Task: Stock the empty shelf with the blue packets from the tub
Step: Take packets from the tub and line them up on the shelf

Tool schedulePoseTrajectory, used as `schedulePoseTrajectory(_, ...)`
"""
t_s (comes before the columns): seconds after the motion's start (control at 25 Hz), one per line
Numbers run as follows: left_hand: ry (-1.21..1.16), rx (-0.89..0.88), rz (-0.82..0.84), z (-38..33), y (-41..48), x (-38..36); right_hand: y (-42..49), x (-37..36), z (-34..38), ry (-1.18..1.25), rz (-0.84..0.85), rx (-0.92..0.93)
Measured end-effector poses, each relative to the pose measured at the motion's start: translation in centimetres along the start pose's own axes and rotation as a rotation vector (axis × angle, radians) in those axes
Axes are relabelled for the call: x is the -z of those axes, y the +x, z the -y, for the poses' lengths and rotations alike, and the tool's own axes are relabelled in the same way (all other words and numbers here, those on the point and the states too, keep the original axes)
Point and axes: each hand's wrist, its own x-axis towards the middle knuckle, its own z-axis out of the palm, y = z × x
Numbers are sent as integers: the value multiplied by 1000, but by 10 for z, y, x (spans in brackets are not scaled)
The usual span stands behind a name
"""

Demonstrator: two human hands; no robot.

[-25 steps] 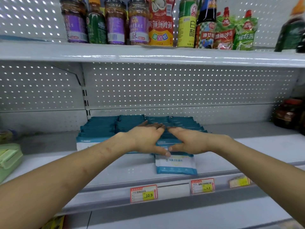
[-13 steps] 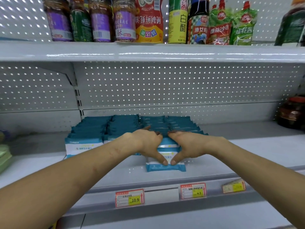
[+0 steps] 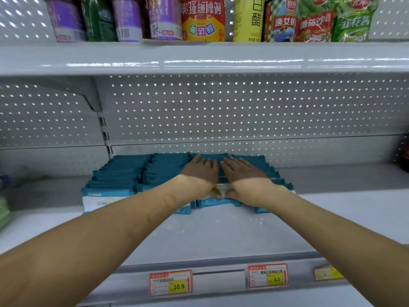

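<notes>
Our left grip (image 3: 200,173) and right grip (image 3: 242,173) lie side by side, wide and flat, fingers (image 3: 209,163) straight, palms down on the top edges of the blue packets (image 3: 124,173). Neither grip holds anything. Both thumbs hook down over the white face of the front packet (image 3: 222,188) between them, their tips nearly meeting.

The packets stand on edge in close rows on the grey shelf (image 3: 221,235), running from mid-shelf back to the perforated back panel (image 3: 221,111). The front of the shelf before them is bare metal. On its front rail sit price tags, one reading 10.9 (image 3: 170,283) and one reading 4.3 (image 3: 267,275). The upper shelf (image 3: 199,60) carries jars (image 3: 128,18), a yellow vinegar bottle (image 3: 249,18) and sauce pouches (image 3: 314,21).
</notes>
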Motion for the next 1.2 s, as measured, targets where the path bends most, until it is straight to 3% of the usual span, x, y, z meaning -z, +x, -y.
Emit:
schedulePoseTrajectory(0.28, -42, 30, 27, 9, 14, -2, 19, 3, 2, -6, 55, -30)
schedulePoseTrajectory(0.4, -120, -2, 105, 15, 8, 5, 18, 5, -3, 46, 96, 13)
schedulePoseTrajectory(0.52, -54, -46, 176, 21, 2, 10, 12, 13, -11, 138, 160, 44)
schedulePoseTrajectory(0.68, -33, -28, 101, 26, 8, 2, 11, 22, -16, 69, 242, 70)
schedulePoseTrajectory(1.2, -69, 109, 154, 20, 22, 4, 38, 2, -9, 24, 140, -6)
